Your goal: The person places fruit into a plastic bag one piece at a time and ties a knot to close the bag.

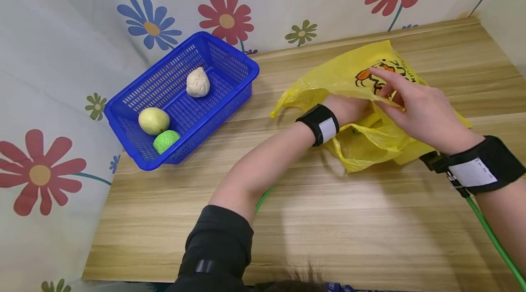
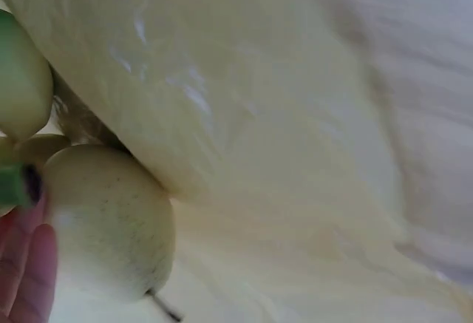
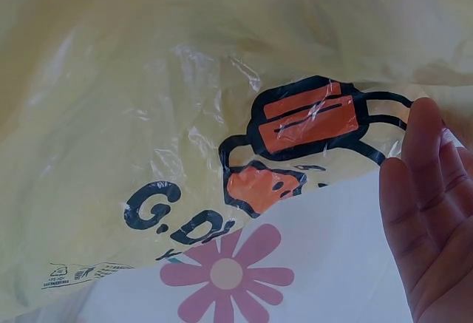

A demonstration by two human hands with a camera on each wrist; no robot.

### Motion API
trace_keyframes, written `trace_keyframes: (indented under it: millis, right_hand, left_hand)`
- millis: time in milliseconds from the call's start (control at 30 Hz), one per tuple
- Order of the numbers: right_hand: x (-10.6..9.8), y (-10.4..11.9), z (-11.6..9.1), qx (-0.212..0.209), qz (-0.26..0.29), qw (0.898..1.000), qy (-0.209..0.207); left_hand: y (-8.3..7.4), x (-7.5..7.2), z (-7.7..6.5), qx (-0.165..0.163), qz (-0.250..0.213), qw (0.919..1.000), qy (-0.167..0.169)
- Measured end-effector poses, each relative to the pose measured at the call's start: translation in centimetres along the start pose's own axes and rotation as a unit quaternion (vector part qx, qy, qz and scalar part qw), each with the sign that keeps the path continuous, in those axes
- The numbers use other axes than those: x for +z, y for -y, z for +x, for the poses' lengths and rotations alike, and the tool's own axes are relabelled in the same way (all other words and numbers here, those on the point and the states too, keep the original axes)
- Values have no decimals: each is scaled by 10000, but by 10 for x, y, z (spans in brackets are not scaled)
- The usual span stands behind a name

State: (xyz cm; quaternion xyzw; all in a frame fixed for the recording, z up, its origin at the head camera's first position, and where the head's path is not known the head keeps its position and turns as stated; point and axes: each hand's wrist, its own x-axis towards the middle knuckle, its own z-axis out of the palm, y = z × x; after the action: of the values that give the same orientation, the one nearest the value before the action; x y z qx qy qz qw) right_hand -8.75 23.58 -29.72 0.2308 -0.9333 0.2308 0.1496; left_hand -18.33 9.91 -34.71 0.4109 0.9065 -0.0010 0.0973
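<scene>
The left hand (image 1: 347,107) reaches into the yellow plastic bag (image 1: 341,73), its fingers hidden from the head view. Inside, the left wrist view shows its fingers (image 2: 33,275) right beside a pale yellow-green pear (image 2: 111,223) with a dark stem. A green stem-like end (image 2: 16,185) overlaps the fingertips; I cannot tell whether the hand grips it. Another pale green rounded thing (image 2: 22,79) lies above. At the bag's printed side, the right hand (image 1: 427,112) has its index finger extended and its thumb apart, fingertips right at the plastic.
A blue plastic basket (image 1: 219,121) stands at the back left of the wooden table (image 1: 308,228). It contains a yellow-green round fruit (image 1: 154,121), a bright green ball-like thing (image 1: 166,141) and a whitish lumpy thing (image 1: 198,82). A flower-printed curtain (image 1: 271,4) hangs behind.
</scene>
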Motion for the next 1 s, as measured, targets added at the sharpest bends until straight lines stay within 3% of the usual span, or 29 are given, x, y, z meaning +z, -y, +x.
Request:
trace_keyframes:
  millis: [100, 200, 300, 367, 500, 600, 700, 767, 867, 1000]
  right_hand:
    - [0, -2, 0, -41, -30, 10000, -41]
    - [-1, -2, -1, -62, -29, 10000, -71]
    - [-1, -3, -1, -54, -37, 10000, -67]
    - [-1, -3, -1, -37, -43, 10000, -51]
    - [-1, -2, -1, -12, -47, 10000, -14]
    - [-1, -2, -1, 10, -49, 10000, 8]
    - [-1, -2, -1, 13, -55, 10000, -25]
    - [-1, -2, -2, 34, -64, 10000, -45]
    - [-2, -2, -4, 66, -90, 9999, -31]
    - [-2, -2, -4, 74, -94, 9999, 75]
  left_hand:
    - [8, -2, -18, 406, 531, 9964, -522]
    - [16, -7, -38, 622, 589, 9950, -522]
    - [27, -18, -63, 640, 153, 9978, -37]
    - [39, -29, -82, 709, -454, 9963, 186]
    - [70, -57, -124, 497, -1759, 9825, 351]
    - [101, -79, -148, -77, -2250, 9742, 133]
    - [138, -96, -162, -884, -2212, 9709, -226]
    - [164, -102, -168, -1526, -2155, 9637, -398]
    - [201, -95, -177, -2477, -1996, 9467, -518]
    - [240, -64, -191, -3500, -1686, 9199, -532]
